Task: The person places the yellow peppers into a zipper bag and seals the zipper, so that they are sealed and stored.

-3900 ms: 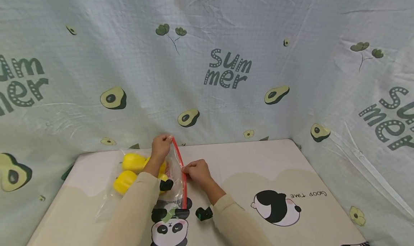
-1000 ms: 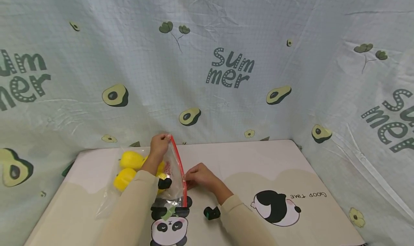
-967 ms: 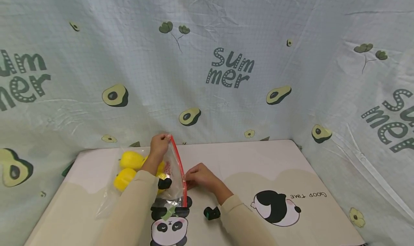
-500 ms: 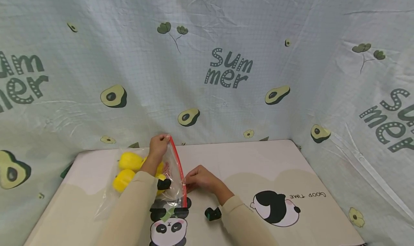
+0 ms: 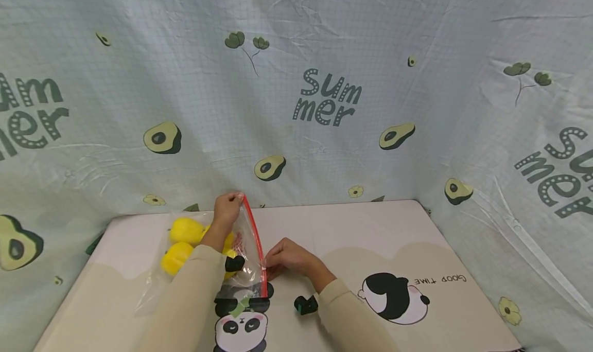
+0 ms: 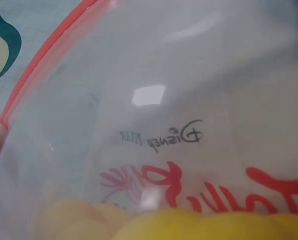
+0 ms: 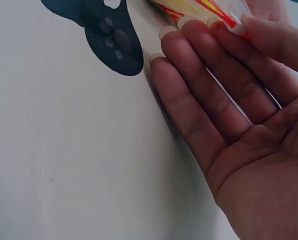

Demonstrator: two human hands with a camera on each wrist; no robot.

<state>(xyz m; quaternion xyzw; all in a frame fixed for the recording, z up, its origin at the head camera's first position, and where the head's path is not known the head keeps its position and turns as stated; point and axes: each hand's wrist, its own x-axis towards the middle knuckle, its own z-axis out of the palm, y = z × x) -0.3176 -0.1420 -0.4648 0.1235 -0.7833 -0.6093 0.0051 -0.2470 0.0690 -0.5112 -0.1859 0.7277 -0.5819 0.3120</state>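
A clear zip bag (image 5: 250, 275) with a red zip edge lies on the table, holding several yellow bell peppers (image 5: 186, 231). At the far end of the red edge, my left hand (image 5: 226, 210) pinches the bag's corner. My right hand (image 5: 289, 257) is lower down the same edge. In the right wrist view, its thumb and index finger pinch a small white slider (image 7: 235, 25) on the red zip, while the other fingers extend beneath. The left wrist view looks through the plastic at reversed lettering (image 6: 164, 140) above a yellow pepper (image 6: 214, 225); only a bit of the left hand shows there.
The pale table (image 5: 370, 228) carries printed pandas and the words "GOOD TIME". A curtain with avocado prints (image 5: 324, 161) hangs behind it and along the right side. The left forearm sleeve (image 5: 194, 295) crosses over part of the bag.
My right hand has slid along the red zip toward the near end of the bag. My left hand keeps its pinch on the far corner, almost still.
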